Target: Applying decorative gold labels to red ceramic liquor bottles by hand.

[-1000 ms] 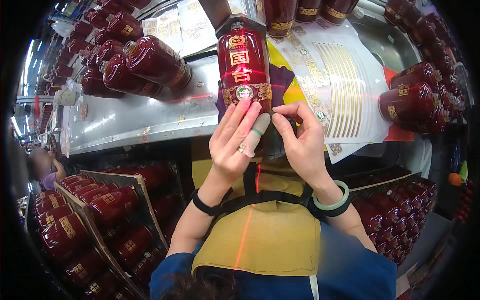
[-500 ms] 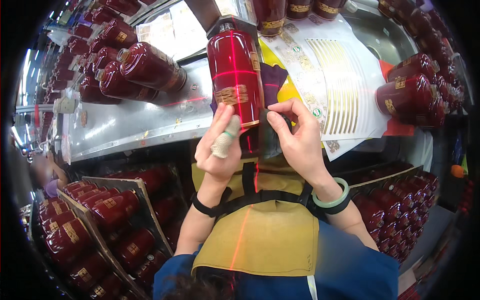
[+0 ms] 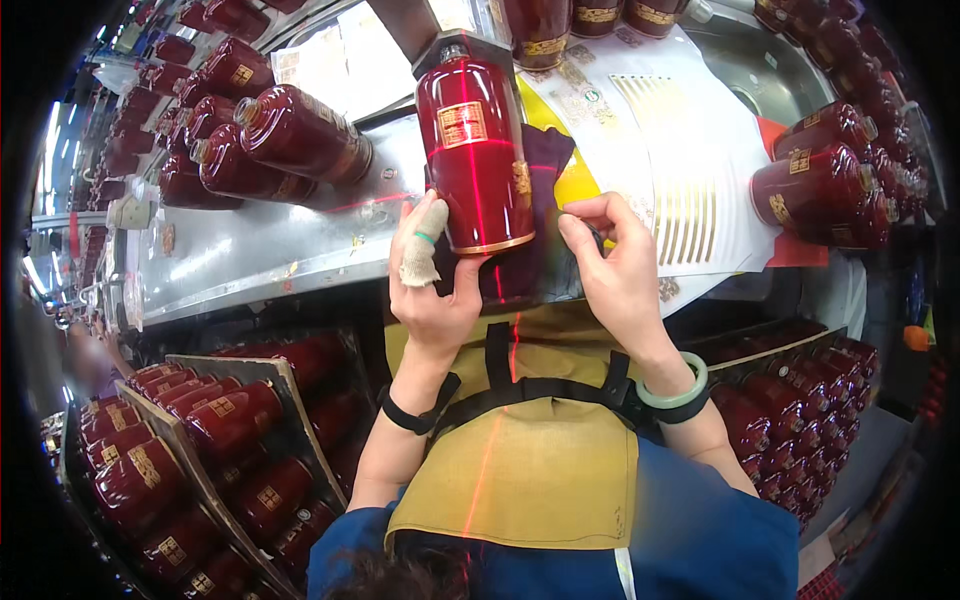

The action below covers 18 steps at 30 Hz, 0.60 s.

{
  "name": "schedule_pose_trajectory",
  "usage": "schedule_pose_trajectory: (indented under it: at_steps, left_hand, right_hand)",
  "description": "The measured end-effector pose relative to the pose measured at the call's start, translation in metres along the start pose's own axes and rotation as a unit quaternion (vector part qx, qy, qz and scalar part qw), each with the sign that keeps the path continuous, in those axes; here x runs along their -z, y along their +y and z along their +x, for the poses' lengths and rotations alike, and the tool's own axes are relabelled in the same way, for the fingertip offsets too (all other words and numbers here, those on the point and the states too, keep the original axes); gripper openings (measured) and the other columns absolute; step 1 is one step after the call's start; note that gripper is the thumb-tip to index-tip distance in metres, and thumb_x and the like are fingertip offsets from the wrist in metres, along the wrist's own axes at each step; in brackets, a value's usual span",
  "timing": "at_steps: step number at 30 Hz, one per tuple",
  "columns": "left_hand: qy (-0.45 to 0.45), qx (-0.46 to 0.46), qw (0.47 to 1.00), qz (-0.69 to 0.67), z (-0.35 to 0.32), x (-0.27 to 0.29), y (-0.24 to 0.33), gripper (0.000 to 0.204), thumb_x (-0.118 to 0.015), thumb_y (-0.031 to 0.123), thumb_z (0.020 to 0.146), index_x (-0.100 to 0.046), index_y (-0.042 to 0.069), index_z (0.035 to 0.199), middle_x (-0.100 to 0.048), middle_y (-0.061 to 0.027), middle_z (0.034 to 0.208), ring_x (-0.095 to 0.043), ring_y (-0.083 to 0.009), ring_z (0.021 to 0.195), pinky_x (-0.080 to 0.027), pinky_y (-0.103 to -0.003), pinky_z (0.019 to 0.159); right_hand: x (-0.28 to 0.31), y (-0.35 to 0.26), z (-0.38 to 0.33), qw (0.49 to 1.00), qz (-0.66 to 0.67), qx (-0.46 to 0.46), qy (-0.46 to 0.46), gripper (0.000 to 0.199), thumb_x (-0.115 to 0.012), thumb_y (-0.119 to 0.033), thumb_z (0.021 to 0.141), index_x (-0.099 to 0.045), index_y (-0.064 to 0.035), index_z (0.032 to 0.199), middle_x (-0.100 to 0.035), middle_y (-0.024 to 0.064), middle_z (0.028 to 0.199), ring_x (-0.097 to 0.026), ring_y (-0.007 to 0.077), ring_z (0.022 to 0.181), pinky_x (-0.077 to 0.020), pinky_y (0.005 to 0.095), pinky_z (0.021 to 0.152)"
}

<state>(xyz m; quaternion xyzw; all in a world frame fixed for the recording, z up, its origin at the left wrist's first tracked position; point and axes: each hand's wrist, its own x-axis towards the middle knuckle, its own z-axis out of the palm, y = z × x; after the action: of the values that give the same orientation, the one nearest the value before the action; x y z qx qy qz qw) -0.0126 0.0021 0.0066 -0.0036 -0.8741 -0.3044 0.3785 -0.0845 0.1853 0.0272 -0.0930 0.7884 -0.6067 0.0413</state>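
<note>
A glossy dark red bottle (image 3: 482,190) lies on a dark purple cloth (image 3: 548,165), its neck pointing away from me against a metal stop (image 3: 460,45). A square gold label faces up on it, a gold ornament shows on its right side, and red light lines cross it. My left hand (image 3: 432,300) grips the bottle's near left end, thumb by the base; a pale cloth cover with a green band wraps one finger. To the right of the bottle and apart from it, my right hand (image 3: 615,265) is pinched around a small dark thing, mostly hidden.
White sheets with gold strips and ornaments (image 3: 690,180) lie to the right, partly over a yellow sheet (image 3: 578,185). More red bottles (image 3: 305,135) lie at left, others (image 3: 815,195) at right. Below the bench, racks of bottles (image 3: 180,450) flank me. A metal basin (image 3: 765,70) is far right.
The bottle has rolled to the right: the square label now faces up and the gold ornament has gone to its right side. My right hand has moved a little right, away from the bottle.
</note>
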Motion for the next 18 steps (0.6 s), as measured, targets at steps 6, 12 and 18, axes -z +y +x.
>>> schedule_pose_trajectory:
  at_steps: [6,12,18]
  left_hand:
    - [-0.044,0.060,0.997,-0.006,-0.013,0.007,-0.006,0.051,-0.075,-0.001,0.085,-0.060,-0.007,0.134,-0.064,-0.0219,0.137,-0.046,-0.0503,0.142,-0.044,-0.049,0.111]
    - [-0.068,0.057,0.996,-0.003,-0.012,0.009,-0.007,0.056,-0.073,-0.002,0.086,-0.055,-0.008,0.139,-0.062,-0.0255,0.138,-0.053,-0.0413,0.138,-0.044,-0.044,0.113]
    - [-0.059,0.088,0.993,-0.045,0.007,0.010,0.002,0.078,-0.088,0.007,0.074,-0.052,-0.005,0.142,-0.056,-0.0230,0.144,-0.056,-0.0376,0.133,-0.042,-0.044,0.114]
  right_hand:
    - [-0.012,-0.017,-0.015,0.995,0.092,-0.014,-0.024,0.011,-0.072,-0.007,0.093,-0.067,0.0019,0.097,-0.069,0.0114,0.088,-0.066,0.0194,0.075,-0.0513,0.0329,0.070]
    - [-0.008,-0.027,-0.019,0.986,0.156,-0.035,-0.036,0.012,-0.072,-0.007,0.095,-0.066,0.0026,0.098,-0.067,0.0083,0.087,-0.066,0.0145,0.079,-0.0522,0.0294,0.072]
    - [-0.005,-0.015,-0.003,1.000,0.028,-0.008,0.001,0.011,-0.073,-0.004,0.092,-0.066,0.0033,0.096,-0.066,0.0107,0.088,-0.066,0.0180,0.079,-0.0522,0.0298,0.073]
